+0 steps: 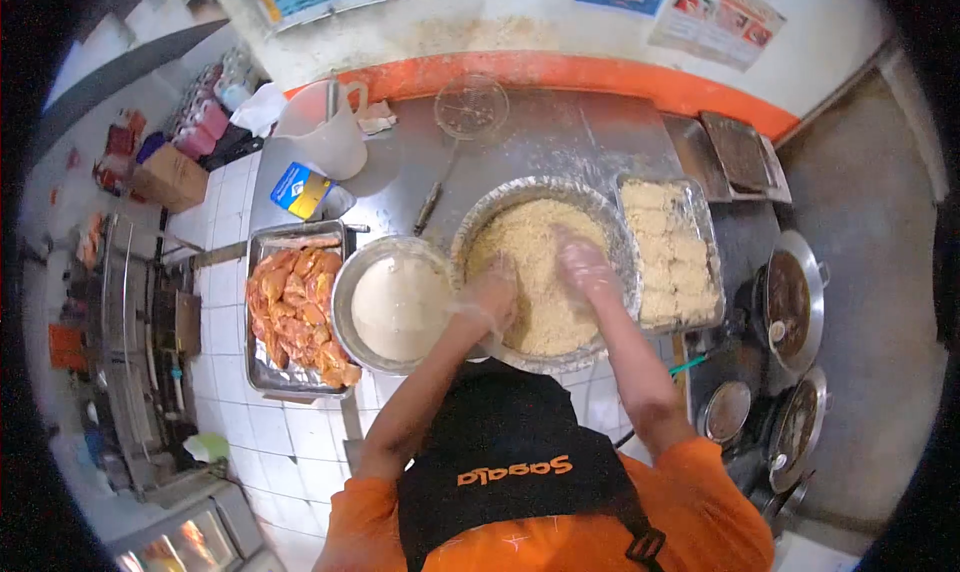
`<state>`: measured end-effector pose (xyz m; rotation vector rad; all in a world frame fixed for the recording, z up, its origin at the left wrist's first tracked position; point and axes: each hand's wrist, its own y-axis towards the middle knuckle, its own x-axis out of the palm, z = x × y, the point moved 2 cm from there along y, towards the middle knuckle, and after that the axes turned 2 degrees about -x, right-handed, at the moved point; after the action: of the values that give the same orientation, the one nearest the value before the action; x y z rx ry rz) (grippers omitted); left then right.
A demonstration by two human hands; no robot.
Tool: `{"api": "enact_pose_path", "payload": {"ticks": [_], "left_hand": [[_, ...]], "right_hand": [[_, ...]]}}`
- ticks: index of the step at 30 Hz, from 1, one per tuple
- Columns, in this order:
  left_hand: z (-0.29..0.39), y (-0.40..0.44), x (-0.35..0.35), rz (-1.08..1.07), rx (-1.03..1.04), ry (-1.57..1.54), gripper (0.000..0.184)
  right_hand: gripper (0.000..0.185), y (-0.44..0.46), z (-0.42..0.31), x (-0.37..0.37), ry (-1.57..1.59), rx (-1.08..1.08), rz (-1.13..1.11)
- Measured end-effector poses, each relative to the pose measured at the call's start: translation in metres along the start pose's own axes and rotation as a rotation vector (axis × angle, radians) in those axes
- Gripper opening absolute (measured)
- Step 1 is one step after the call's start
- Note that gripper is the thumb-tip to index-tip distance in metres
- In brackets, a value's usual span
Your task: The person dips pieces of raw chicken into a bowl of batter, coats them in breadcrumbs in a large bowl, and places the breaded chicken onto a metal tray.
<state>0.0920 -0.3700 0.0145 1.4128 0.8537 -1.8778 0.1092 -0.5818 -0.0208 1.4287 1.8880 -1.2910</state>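
Note:
A large metal bowl (462,234) of pale breading crumbs (543,234) stands before me. My left hand (494,286), in a clear plastic glove, is at the left side of the crumbs, its fingers partly sunk in them. On the right side of the same bowl, my right hand (585,264), also gloved, touches the crumbs and is smeared by motion. No held thing shows in either hand. Left of it is a bowl (340,310) of off-white batter (398,307). Farther left, a metal tray (256,357) bears marinated raw chicken pieces (296,307).
A tray (716,272) of breaded pieces (668,252) adjoins the bowl's right side. Behind stand a plastic jug (335,144), a blue-yellow packet (300,190) and a long-handled strainer (471,107). Two large pans (815,282) (815,437) sit far right.

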Motion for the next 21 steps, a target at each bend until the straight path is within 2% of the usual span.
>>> {"api": "enact_pose_path", "payload": {"ticks": [1,2,3,5,7,9,11,13,15,19,21], "left_hand": [[-0.003,-0.004,0.008,0.303,-0.029,0.027,0.039],[-0.010,-0.006,0.021,0.378,-0.068,-0.047,0.037],[-0.014,-0.011,0.021,0.456,-0.101,-0.125,0.036],[-0.020,-0.018,-0.020,0.167,-0.167,-0.478,0.033],[-0.036,-0.017,0.003,0.252,-0.193,-0.715,0.043],[-0.047,-0.015,0.001,0.290,-0.181,-0.821,0.046],[-0.054,-0.014,-0.003,0.281,-0.150,-0.808,0.042],[-0.063,-0.005,0.030,0.474,-0.121,-0.841,0.032],[-0.068,-0.004,0.038,0.443,-0.141,-0.874,0.033],[-0.057,-0.006,-0.042,-0.109,-0.344,-0.806,0.050],[-0.052,-0.001,-0.040,0.023,-0.260,-0.745,0.042]], "right_hand": [[0.072,-0.013,-0.006,-0.011,-0.043,0.021,0.104],[0.074,-0.025,-0.013,-0.021,-0.081,0.045,0.205],[0.077,-0.034,-0.038,-0.032,0.061,0.195,0.155],[0.079,-0.041,-0.059,-0.026,0.245,0.223,0.131],[0.080,-0.034,-0.051,-0.012,0.471,0.201,0.054],[0.082,-0.008,-0.029,0.001,0.734,0.107,-0.074],[0.077,-0.011,-0.018,-0.009,0.975,0.027,0.026],[0.070,-0.030,-0.034,-0.036,0.808,0.056,0.103],[0.063,-0.047,-0.061,-0.075,0.235,0.174,0.161],[0.063,-0.076,-0.088,-0.074,0.208,0.044,0.299],[0.068,-0.086,-0.103,-0.063,0.077,-0.040,0.299]]}}
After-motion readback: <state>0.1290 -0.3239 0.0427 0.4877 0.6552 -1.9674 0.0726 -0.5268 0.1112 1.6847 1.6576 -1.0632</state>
